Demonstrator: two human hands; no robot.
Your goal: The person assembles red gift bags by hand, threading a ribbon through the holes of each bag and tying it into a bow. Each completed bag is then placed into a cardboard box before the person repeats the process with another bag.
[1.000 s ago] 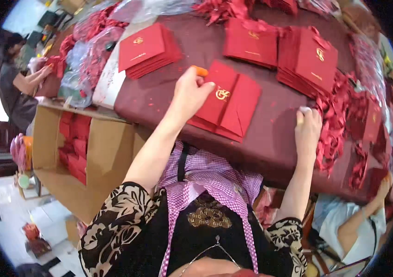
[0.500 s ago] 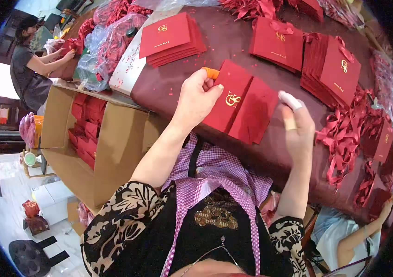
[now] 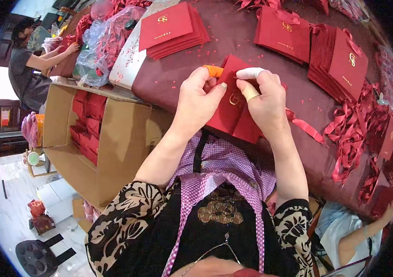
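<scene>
A red paper gift bag (image 3: 224, 113) with a gold logo lies partly opened out in front of me. Its top left edge is pinched between the thumb and fingers of my left hand (image 3: 201, 94), which has an orange cover on one finger. My right hand (image 3: 265, 94), with a white-wrapped fingertip and a tan band on the thumb, is pinched close over the bag's upper part, near my left fingers. From behind that hand a red ribbon (image 3: 305, 127) trails to the right; its end at my fingertips is mostly hidden.
Stacked red bags (image 3: 171, 30) lie at the upper left, with more bags (image 3: 339, 62) at the right beside a heap of ribbons (image 3: 346, 138). An open cardboard box (image 3: 122, 138) holding red bags stands left. Co-workers sit at far left (image 3: 30, 60) and lower right (image 3: 353, 240).
My right hand has moved left and up from beside the bag to its upper part, beside my left fingers, drawing the ribbon across. My left hand keeps its hold; the bag is tilted slightly.
</scene>
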